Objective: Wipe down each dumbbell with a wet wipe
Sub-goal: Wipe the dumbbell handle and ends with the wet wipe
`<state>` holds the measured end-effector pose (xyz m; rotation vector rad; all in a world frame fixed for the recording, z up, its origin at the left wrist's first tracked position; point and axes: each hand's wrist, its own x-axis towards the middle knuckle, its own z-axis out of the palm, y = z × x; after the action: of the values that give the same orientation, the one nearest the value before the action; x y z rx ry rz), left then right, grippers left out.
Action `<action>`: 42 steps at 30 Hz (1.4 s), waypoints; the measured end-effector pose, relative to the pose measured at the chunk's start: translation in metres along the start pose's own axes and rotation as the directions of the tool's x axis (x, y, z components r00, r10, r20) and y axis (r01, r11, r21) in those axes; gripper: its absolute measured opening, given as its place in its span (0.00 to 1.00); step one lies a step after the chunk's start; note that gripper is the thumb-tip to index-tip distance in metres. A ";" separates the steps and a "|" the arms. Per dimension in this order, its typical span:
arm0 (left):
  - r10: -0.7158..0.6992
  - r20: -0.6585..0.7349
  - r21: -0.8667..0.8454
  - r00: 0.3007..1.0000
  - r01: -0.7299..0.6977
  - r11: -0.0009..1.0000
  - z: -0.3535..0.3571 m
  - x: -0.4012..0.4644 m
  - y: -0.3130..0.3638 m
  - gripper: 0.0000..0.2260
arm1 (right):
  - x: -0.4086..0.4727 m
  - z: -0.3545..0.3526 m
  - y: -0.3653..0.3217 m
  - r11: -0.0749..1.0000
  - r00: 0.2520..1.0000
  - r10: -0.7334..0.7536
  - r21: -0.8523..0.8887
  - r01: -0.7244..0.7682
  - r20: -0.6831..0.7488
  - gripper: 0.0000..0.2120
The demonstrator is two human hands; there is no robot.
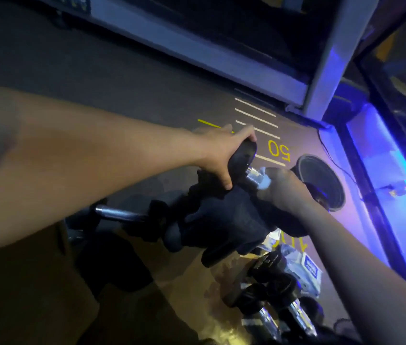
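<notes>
left hand: left hand [218, 151] grips the near black rubber head of the black round-headed dumbbell with chrome handle [251, 174], fingers curled over the top of the head, thumb down its side.
right hand: right hand [285, 189] wraps round the chrome handle, with the white wet wipe [264, 179] bunched between palm and metal; a bit of wipe sticks out by the thumb.
held dumbbell: lifted above the floor, tilted; its far black head [321, 181] faces the camera at right, near the blue-lit edge.
other dumbbells: one black dumbbell with chrome bar [122, 215] lies on the floor below the left forearm; two more chrome-handled ones [284, 310] lie near the bottom, side by side.
dark pile: black lumpy shapes [221, 220] under the hands, too dim to tell what they are.
wipe pack: white packet with blue label [304, 267] on the floor just beside the lower dumbbells.
floor: dark rubber gym floor [97, 70] with white lines and a yellow "50" [279, 150] beyond the hands.
</notes>
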<state>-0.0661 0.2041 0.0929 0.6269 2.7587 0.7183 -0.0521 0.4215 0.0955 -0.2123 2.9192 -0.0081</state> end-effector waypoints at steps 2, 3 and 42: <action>-0.002 0.003 -0.011 1.000 0.002 1.000 0.000 0.001 -0.001 0.48 | 0.001 0.003 -0.002 1.000 1.000 -0.022 0.020 0.023 -0.016 0.10; -0.006 0.002 -0.014 1.000 0.006 1.000 0.000 0.001 -0.001 0.48 | 0.002 0.004 -0.003 0.999 0.999 -0.024 0.030 0.024 -0.023 0.11; -0.043 0.009 -0.019 0.999 0.043 0.999 -0.008 -0.007 0.002 0.47 | -0.002 -0.012 0.024 0.791 0.994 0.027 -0.611 0.042 0.103 0.31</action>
<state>-0.0620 0.1994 0.1018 0.5641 2.7451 0.7304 -0.0565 0.4452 0.1076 -0.3106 2.7068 0.9336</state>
